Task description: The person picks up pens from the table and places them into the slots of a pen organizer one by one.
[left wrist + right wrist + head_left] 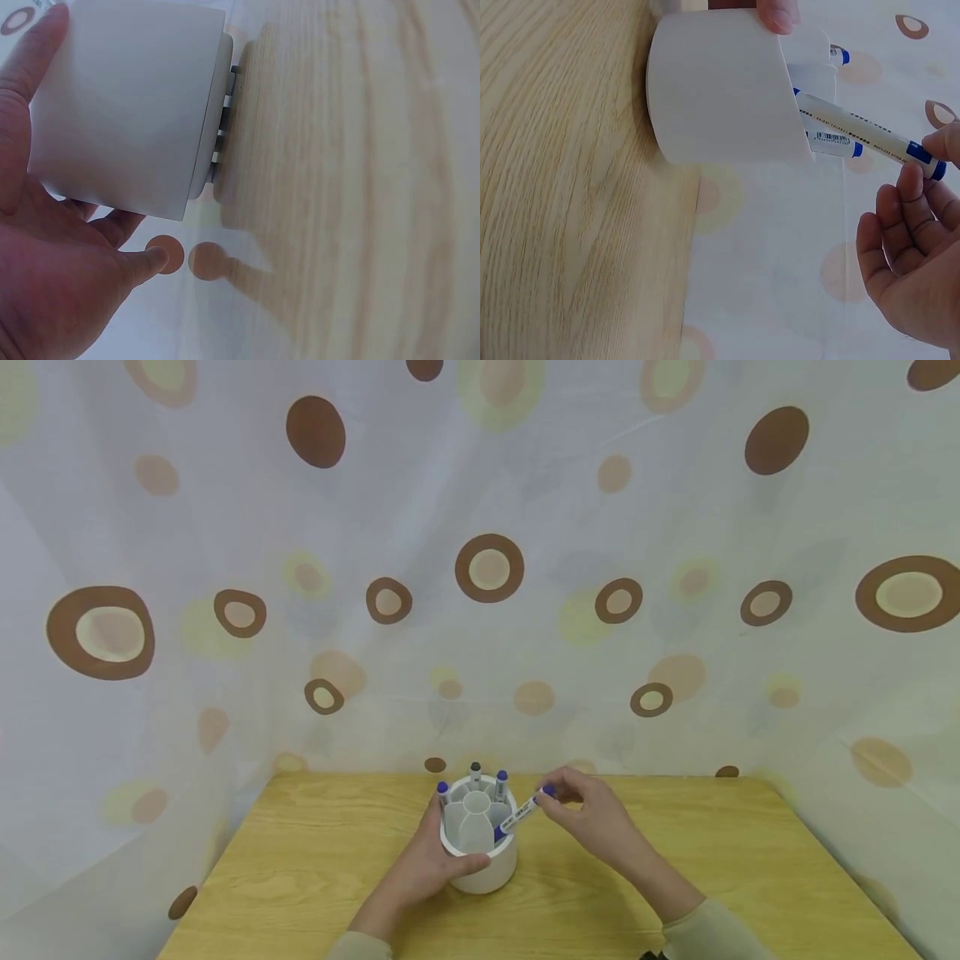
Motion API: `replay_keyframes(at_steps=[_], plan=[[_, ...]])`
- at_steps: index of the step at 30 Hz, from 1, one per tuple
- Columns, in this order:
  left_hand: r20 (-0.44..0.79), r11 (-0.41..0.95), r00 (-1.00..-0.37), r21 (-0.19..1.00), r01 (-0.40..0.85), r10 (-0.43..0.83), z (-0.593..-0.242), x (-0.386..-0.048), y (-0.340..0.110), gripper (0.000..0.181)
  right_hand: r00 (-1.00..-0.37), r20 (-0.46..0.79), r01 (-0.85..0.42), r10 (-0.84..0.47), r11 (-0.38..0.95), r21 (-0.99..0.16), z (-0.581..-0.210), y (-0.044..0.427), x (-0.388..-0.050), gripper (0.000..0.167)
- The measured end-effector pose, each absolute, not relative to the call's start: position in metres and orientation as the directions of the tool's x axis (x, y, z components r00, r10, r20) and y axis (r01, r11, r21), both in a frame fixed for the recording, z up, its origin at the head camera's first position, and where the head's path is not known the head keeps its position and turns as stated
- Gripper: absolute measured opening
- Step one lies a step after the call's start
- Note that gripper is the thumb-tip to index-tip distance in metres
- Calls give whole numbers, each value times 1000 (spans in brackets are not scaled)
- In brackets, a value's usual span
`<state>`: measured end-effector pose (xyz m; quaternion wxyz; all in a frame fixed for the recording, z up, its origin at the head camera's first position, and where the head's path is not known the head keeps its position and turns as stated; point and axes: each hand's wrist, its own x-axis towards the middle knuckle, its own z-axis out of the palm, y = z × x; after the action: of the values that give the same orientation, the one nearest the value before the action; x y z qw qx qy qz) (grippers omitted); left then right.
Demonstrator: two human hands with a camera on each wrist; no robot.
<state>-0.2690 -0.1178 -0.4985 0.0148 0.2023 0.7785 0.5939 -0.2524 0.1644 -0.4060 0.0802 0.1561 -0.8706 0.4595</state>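
A round white pen holder [491, 878] with several compartments stands on the wooden table. My left hand [422, 864] grips it around its left side, the thumb across the front just below the rim. A white marker [522, 812] with blue ends slants over the holder's right rim, its lower end inside a front right compartment. My right hand [592, 817] pinches its upper blue end [934, 169] between thumb and fingertips. Upright in the holder are a black-topped marker [476, 774] at the back and two blue-topped markers, one at left [443, 792], one at back right [502, 783].
The wooden table [315, 852] reaches back to a pale curtain [555, 635] with brown and beige spots, which also hangs along both sides. A small black object [654, 955] shows at the bottom edge by the right sleeve [712, 931]. Short dark feet [225, 118] show under the holder's base.
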Motion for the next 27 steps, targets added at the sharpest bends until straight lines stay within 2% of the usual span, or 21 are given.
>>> replay_keyframes(at_steps=[11, 18, 27], plan=[[190, 219, -931, 939, 265, 311, -501, -267, -121, 126, -944, 257, -329, -206, 545, -771, -409, 153, -252, 24], [172, 245, -939, 937, 249, 297, -495, -268, -118, 132, -949, 255, -314, -184, 570, -760, -412, 160, -251, 29], [141, 414, -959, 879, 235, 246, -482, -267, -131, 136, -916, 334, -395, -220, 638, -661, -419, 171, -253, 39]])
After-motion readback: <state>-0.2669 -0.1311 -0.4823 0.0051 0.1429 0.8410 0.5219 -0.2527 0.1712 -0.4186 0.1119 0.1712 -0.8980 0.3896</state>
